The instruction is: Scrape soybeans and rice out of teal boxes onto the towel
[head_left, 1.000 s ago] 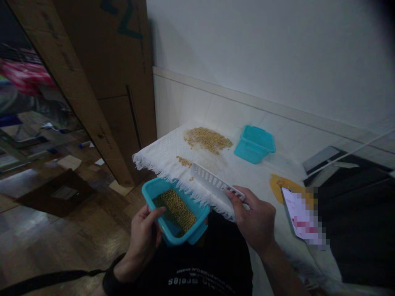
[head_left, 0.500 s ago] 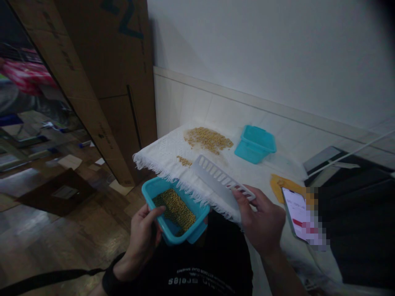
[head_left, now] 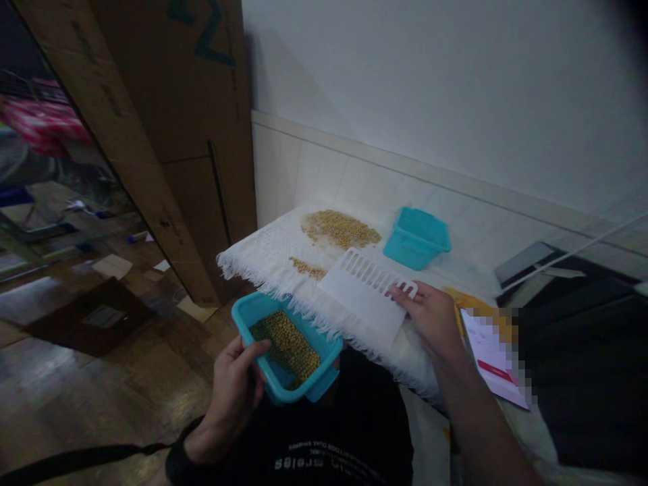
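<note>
My left hand (head_left: 234, 389) grips a teal tub (head_left: 324, 347) partly filled with yellow-green beans (head_left: 286, 347), held just below the fringed edge of a white cloth (head_left: 276, 244). My right hand (head_left: 428, 317) holds a flat white slotted scraper (head_left: 365, 293) by its right end, lying over the cloth. A small heap of beans (head_left: 308, 269) lies just left of the scraper. Farther back on the cloth spreads a larger pile of beans (head_left: 340, 228). A second teal tub (head_left: 417, 237) stands beside that pile.
A tall cardboard panel (head_left: 162, 128) leans at the left of the cloth. A phone with a lit screen (head_left: 493, 358) lies at the right on a yellow sheet, next to a dark surface (head_left: 582, 364). White wall runs behind. Wooden floor lies below left.
My right hand has carried the scraper forward and turned it from on edge to nearly flat over the cloth. The left hand and its tub have stayed put.
</note>
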Motion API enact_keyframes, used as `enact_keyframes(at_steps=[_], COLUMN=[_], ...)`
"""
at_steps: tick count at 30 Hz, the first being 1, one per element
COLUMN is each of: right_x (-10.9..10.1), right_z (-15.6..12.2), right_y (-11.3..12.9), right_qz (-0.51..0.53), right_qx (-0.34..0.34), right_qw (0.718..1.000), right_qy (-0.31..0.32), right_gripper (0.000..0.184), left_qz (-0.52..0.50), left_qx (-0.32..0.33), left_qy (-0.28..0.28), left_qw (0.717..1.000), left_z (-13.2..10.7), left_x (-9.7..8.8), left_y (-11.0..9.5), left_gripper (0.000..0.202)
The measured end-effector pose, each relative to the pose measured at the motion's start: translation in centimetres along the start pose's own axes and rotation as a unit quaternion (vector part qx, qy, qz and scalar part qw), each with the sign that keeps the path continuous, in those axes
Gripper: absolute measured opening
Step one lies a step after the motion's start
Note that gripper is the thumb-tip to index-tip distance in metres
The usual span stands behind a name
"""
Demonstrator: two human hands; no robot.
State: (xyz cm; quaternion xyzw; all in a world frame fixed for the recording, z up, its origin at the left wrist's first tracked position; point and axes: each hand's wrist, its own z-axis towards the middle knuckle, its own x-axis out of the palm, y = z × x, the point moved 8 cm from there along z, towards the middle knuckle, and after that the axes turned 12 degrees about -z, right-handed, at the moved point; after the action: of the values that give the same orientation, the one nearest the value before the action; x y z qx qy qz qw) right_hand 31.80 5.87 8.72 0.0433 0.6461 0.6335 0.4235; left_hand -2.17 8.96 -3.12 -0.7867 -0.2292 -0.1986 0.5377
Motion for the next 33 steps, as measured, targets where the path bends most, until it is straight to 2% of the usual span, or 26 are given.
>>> enact_keyframes(at_steps=[3, 6, 12, 18, 26, 30, 33], right_x=[-0.1, -0.6, -1.4, 0.7, 3.9, 4.6, 4.3], right_z=[2.1, 3.3, 3.9, 5.2, 9.3, 10.8, 11.1], right_y=[-1.4, -2.4, -2.8, -1.6, -1.2, -0.9, -0.6], right_qz=[0.036, 0.025, 0.029, 0.025, 0.002, -0.008, -0.003], right_qx=[0.048, 0.082, 0.067, 0.007, 0.006, 0.003, 0.001], right_qw=[0.998, 0.996, 0.997, 1.0, 1.0, 1.0, 1.0], right_qy=[0.011, 0.015, -0.009, -0.005, 0.002, 0.004, 0.017], right_gripper=[0.047, 0.046, 0.043, 0.047, 0.039, 0.032, 0.032], left_qz=[0.0, 0.007, 0.01, 0.022, 0.025, 0.015, 0.013], left_qx=[-0.001, -0.002, -0.008, -0.004, -0.009, -0.013, -0.012], left_qy=[-0.006, -0.011, -0.01, -0.023, -0.02, -0.018, -0.024], left_qw=[1.0, 1.0, 1.0, 0.999, 0.999, 1.0, 1.0], left_z=[-0.1, 0.0, 0.2, -0.2, -0.1, -0.1, 0.0], left_x=[0.1, -0.1, -0.2, 0.1, 0.1, 0.2, 0.1], left_y=[0.0, -0.1, -0.1, -0.5, -0.4, -0.4, -0.4], left_gripper=[0.027, 0.029, 0.03, 0.032, 0.028, 0.029, 0.03])
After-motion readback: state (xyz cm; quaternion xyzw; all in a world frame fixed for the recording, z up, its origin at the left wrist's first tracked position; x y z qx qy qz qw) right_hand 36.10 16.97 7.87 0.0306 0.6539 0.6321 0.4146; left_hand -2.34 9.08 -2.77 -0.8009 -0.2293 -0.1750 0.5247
